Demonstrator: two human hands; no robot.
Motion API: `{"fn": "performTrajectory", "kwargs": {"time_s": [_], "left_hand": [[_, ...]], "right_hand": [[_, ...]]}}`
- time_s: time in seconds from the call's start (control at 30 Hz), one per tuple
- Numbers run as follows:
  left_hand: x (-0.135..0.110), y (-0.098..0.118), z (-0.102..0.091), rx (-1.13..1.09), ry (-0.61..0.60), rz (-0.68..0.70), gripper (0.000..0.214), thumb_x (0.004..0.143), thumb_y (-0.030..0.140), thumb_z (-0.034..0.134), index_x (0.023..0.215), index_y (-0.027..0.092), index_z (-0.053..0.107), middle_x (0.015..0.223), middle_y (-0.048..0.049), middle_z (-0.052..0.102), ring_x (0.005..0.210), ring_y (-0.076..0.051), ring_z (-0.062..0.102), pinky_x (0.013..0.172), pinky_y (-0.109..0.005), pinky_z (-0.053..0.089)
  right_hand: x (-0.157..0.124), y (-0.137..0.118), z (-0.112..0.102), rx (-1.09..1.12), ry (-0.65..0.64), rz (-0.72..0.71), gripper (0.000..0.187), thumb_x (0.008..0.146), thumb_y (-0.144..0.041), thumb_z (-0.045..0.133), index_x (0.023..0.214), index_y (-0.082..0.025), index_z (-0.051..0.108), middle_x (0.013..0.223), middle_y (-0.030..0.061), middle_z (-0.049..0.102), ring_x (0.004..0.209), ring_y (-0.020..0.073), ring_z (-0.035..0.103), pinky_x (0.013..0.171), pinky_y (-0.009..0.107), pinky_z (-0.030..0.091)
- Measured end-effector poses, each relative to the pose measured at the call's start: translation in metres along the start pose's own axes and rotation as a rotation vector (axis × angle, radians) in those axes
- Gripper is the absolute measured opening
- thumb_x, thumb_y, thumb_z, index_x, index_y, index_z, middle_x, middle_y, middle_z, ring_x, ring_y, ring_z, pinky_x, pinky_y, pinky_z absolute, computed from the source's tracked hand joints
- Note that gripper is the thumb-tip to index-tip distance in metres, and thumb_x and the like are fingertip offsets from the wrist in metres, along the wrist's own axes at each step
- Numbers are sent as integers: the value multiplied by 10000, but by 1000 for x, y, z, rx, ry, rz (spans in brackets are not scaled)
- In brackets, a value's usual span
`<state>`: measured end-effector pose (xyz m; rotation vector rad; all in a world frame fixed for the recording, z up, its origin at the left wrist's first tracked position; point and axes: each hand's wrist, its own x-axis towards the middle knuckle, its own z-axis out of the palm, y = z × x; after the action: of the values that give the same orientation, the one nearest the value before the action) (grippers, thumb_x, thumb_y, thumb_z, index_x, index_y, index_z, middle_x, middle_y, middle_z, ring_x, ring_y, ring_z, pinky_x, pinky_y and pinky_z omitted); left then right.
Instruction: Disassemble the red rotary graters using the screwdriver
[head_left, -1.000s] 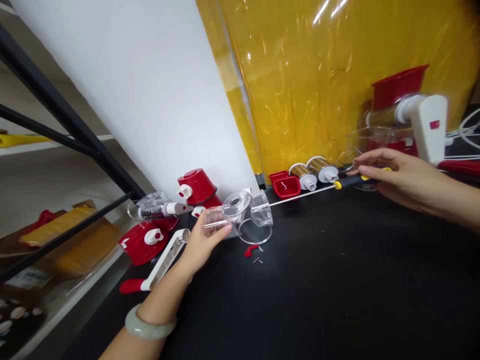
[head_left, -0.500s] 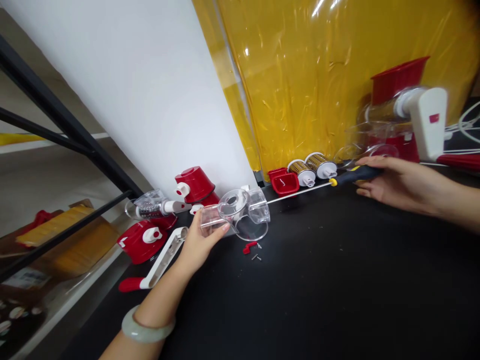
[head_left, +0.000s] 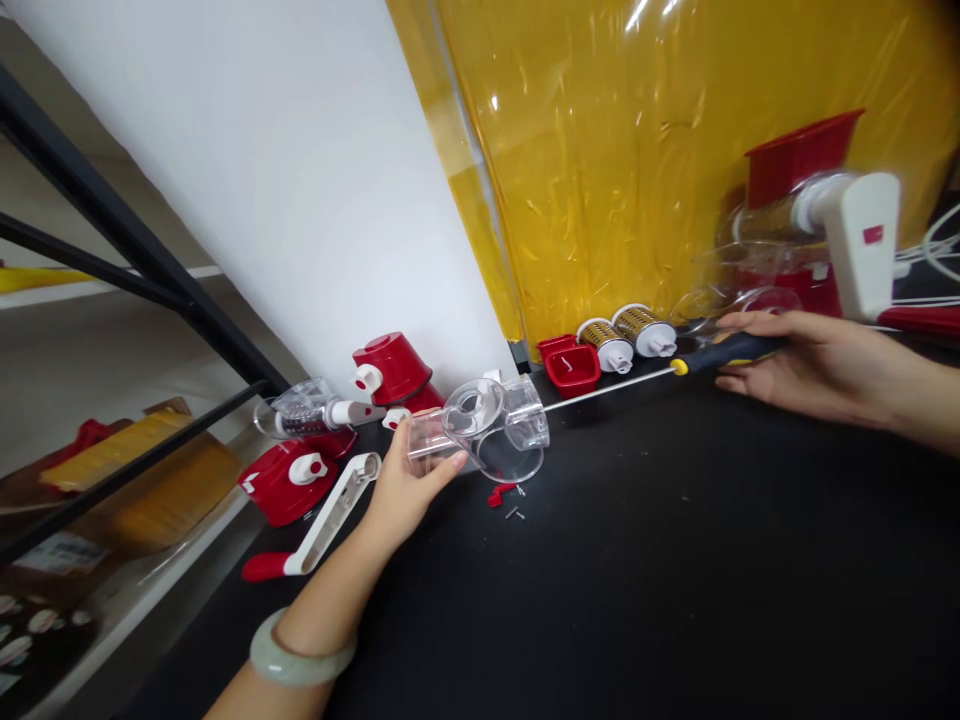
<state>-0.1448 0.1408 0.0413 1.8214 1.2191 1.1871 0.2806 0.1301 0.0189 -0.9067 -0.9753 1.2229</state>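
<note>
My left hand is closed around the square chute of a clear plastic grater housing, held just above the black table. In my right hand is a long screwdriver with a dark handle and yellow collar. Its shaft runs leftward into the round end of the housing; the tip is hard to make out through the plastic. Below the housing lie a small red plastic piece and several screws. A white crank handle with a red grip rests left of my left hand.
Behind the screwdriver are a red plastic pusher and two grater drums. Red suction bases sit at the left. An assembled rotary grater stands back right, near my right hand. A metal rack borders the left side.
The screwdriver and my right hand have shifted slightly right. My left hand and the housing also appear a little farther right, partly with a small shift of the whole view.
</note>
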Motion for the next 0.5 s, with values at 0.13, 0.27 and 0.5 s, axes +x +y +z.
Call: {"fn": "performTrajectory", "kwargs": {"time_s": [0.13, 0.27, 0.5], "left_hand": [[-1, 1, 2, 12, 24, 17, 593, 689, 402, 800, 1159, 181, 512, 1128, -102, 631, 923, -218, 686, 729, -326, 572], [0, -1, 1, 11, 28, 19, 603, 689, 401, 799, 1170, 181, 509, 1121, -103, 634, 906, -215, 686, 721, -328, 570], [0, -2, 1, 5, 31, 32, 603, 694, 394, 801, 1180, 189, 509, 1123, -100, 631, 909, -214, 683, 724, -333, 576]], "right_hand": [[-4, -5, 3, 185, 75, 107, 244, 873, -412, 502, 881, -226, 659, 859, 88, 669, 790, 222, 648, 655, 347, 573], [0, 9, -1, -65, 29, 161, 533, 882, -711, 423, 748, -223, 591, 441, -15, 430, 365, 112, 334, 339, 221, 325], [-1, -1, -1, 125, 17, 139, 243, 747, -122, 630, 931, -279, 656, 877, 24, 654, 785, 167, 638, 667, 276, 579]]}}
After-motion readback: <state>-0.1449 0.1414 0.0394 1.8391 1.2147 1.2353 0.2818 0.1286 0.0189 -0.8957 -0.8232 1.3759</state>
